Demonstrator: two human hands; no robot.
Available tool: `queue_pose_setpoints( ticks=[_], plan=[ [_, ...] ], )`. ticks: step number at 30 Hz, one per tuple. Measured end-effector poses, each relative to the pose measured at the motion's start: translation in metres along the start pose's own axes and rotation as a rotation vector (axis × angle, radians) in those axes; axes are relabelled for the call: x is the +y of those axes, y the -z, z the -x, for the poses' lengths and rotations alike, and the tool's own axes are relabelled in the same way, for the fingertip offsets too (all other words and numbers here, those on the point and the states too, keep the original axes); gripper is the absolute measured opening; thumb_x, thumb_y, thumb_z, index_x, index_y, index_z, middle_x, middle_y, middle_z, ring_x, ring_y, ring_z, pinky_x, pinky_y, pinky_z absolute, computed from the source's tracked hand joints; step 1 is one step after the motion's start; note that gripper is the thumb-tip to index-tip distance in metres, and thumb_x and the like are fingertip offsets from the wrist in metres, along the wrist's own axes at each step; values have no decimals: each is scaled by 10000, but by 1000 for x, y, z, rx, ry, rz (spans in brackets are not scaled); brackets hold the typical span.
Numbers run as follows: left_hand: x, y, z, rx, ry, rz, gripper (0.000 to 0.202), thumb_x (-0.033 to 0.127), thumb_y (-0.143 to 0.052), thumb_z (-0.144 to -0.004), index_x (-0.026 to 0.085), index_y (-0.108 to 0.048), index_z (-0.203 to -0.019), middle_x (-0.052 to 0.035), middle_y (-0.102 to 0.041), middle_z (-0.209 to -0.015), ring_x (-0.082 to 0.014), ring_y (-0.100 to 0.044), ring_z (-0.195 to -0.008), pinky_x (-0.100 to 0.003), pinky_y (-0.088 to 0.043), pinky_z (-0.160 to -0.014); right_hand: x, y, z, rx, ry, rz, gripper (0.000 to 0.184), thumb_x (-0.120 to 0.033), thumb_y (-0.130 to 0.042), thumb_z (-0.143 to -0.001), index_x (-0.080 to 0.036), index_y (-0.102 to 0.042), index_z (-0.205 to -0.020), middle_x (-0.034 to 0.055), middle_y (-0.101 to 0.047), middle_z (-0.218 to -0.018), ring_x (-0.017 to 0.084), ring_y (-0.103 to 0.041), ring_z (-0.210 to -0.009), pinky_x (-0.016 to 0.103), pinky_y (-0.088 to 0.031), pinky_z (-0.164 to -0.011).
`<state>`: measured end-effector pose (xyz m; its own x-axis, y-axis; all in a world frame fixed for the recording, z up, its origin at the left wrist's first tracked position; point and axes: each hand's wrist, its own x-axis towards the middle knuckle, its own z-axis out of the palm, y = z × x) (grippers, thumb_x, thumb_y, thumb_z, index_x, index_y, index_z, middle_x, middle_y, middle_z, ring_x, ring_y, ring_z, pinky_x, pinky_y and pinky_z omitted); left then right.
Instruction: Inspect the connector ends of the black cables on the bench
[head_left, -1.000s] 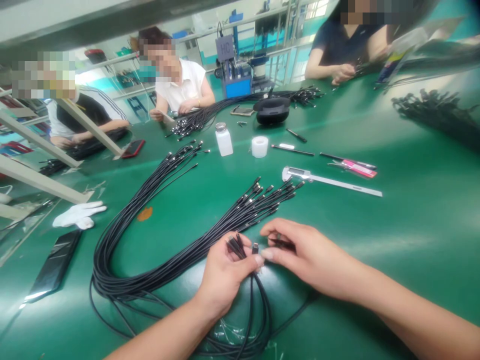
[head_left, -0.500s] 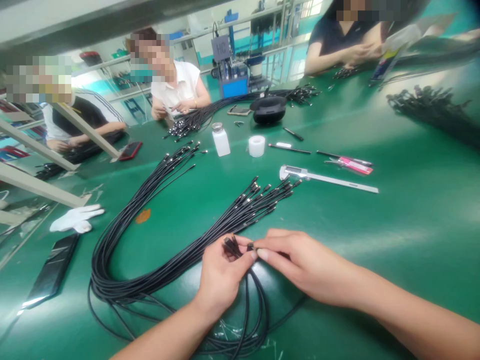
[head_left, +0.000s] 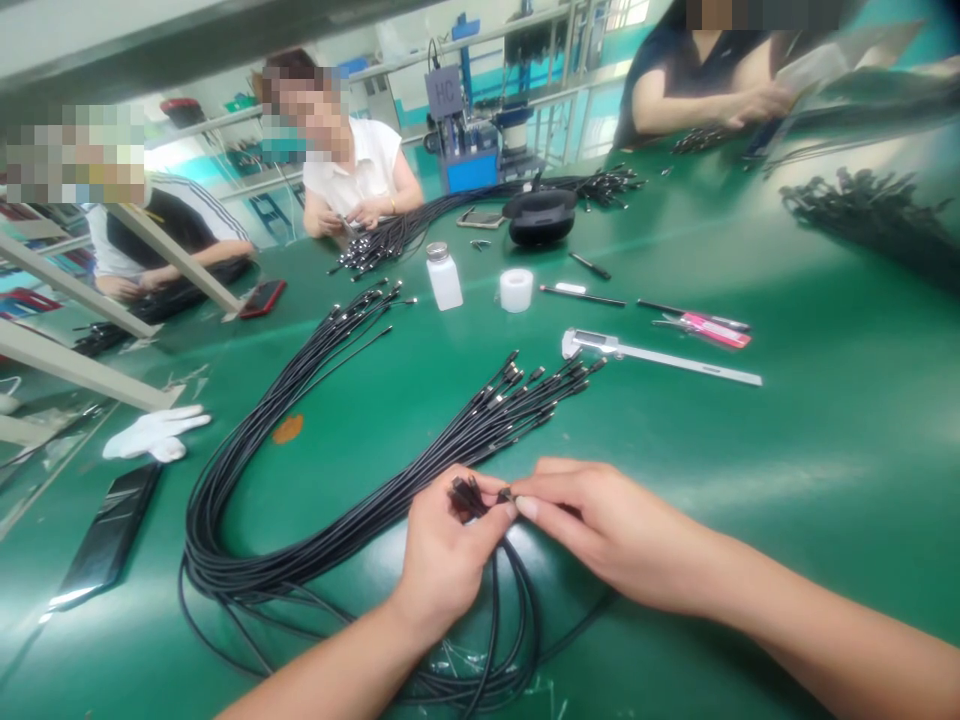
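My left hand (head_left: pixel 442 550) is closed round a small bunch of black cable ends (head_left: pixel 466 495), their plugs sticking up above my fingers. My right hand (head_left: pixel 600 525) pinches one small connector (head_left: pixel 504 495) against my left thumb tip. The cables from my left hand drop down towards me and loop at the table's near edge. A big bundle of black cables (head_left: pixel 315 440) lies in a U on the green table (head_left: pixel 787 450), its plug ends (head_left: pixel 540 385) fanned out just beyond my hands.
A caliper (head_left: pixel 660 358), pens and a pink tool (head_left: pixel 712 330), a white bottle (head_left: pixel 445 278), a tape roll (head_left: pixel 516 290) and a black object (head_left: pixel 540 217) lie further out. A white glove (head_left: pixel 154 432) and a phone (head_left: pixel 105 540) sit left. Three other people work on cables across the table.
My hands have drawn together, and my right fingers now pinch the connector at my left thumb. The view shifted slightly. A person at the far right moved their hands.
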<state>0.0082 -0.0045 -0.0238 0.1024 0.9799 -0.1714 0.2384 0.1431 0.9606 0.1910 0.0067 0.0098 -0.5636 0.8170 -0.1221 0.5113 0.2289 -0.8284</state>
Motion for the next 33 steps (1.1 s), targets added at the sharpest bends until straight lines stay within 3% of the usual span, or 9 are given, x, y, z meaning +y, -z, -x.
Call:
queue_pose_setpoints(
  ticks=[11,33],
  plan=[
    [-1,0,0,5,-37,-43,185,307,-734,-741,144,-667,-801,-15,-623,-768,-119,-586,-727,-238,-466,-689,2,-1,2,-10,-10,0,343,-267,-383,-991,-167,-678,-847,35,-631,-887,119,-550,-835,252,-413,-780],
    [-3,1,0,5,-31,-61,171,309,-735,-743,152,-690,-794,-14,-617,-768,-112,-580,-728,-231,-458,-690,3,-1,2,-12,-45,41,351,-280,-375,-994,-202,-713,-941,25,-617,-853,112,-539,-794,247,-394,-750]
  ],
)
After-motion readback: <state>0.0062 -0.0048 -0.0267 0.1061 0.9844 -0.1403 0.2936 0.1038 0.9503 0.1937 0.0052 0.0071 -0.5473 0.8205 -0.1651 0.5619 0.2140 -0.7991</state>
